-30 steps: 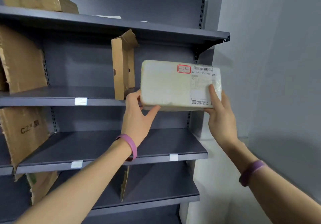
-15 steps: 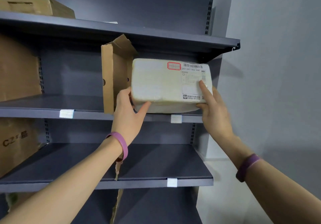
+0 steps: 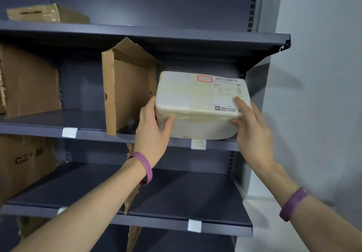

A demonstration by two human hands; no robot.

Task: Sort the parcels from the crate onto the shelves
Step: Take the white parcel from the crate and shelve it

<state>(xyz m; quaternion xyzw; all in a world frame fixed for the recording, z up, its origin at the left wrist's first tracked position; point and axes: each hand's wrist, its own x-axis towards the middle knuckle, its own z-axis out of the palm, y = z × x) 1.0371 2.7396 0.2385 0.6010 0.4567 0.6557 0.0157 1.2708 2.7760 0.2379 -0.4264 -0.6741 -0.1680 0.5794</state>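
A white foam parcel (image 3: 188,99) with a shipping label at its top right rests on the front of the dark grey middle shelf (image 3: 94,132), in the right-hand bay. My left hand (image 3: 152,132) grips its lower left corner, thumb on the front face. At its lower right corner my right hand (image 3: 252,132) holds it, with the forefinger lying across the label. The crate is out of view.
A torn cardboard divider (image 3: 121,89) stands upright just left of the parcel. Cardboard boxes sit at the far left (image 3: 29,83) and on the top shelf (image 3: 49,14). A box marked CZ (image 3: 25,163) is on the lower shelf's left. A grey wall (image 3: 317,75) bounds the right.
The parcel has moved forward and down onto the middle shelf, to the right of the divider, with both hands still on it. The view has drawn closer to the shelves.
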